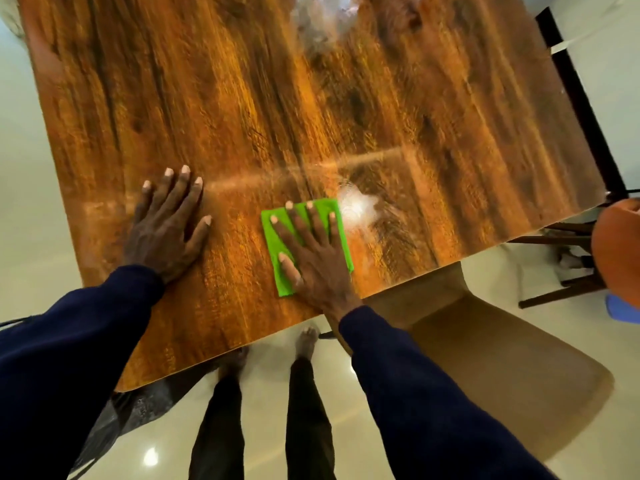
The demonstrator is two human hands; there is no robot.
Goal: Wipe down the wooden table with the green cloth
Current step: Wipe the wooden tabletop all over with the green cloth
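The scene is being lit warmly and fairly brightly, apparently by lamps overhead. Glare is being thrown back by the glossy wooden table [242, 116]: one white patch is being shown at twelve o'clock and another just beside the green cloth [304, 244], on its two-o'clock side, with a pale streak being carried across the middle. A small lamp reflection is being mirrored in the polished floor [41, 220] at seven o'clock. The wood grain is being smeared by motion blur, most strongly toward twelve o'clock. Straight edges are being bent by the wide-angle lens, and the corners are being stretched.
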